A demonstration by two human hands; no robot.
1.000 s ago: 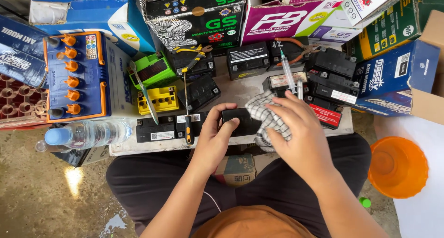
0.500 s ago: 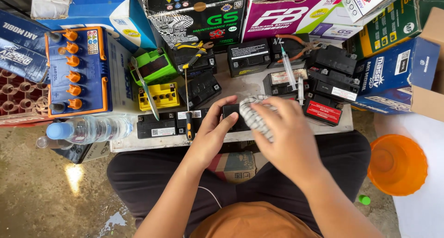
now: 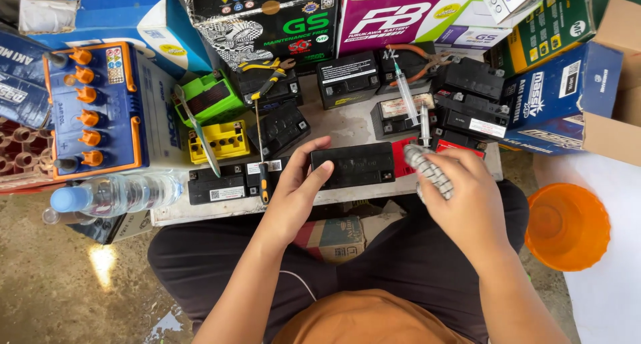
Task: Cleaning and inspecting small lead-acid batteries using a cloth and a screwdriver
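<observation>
A small black battery point(image 3: 354, 165) lies on the low white board point(image 3: 347, 125) in front of me. My left hand point(image 3: 297, 184) grips its left end, thumb on top. My right hand point(image 3: 461, 194) is just off its right end, closed around a bunched checked cloth point(image 3: 427, 170). The battery's dark top face is fully uncovered between the two hands.
Several other black batteries, a green one point(image 3: 210, 97) and a yellow one point(image 3: 224, 140) crowd the board, with a screwdriver point(image 3: 262, 160), pliers and syringes point(image 3: 405, 93). A large blue battery with orange caps point(image 3: 93, 110), a water bottle point(image 3: 113, 194), stacked cartons and an orange bucket point(image 3: 567, 227) surround it.
My right hand swept the cloth from over the battery's top off to its right end, uncovering the top. My left hand kept its grip on the left end.
</observation>
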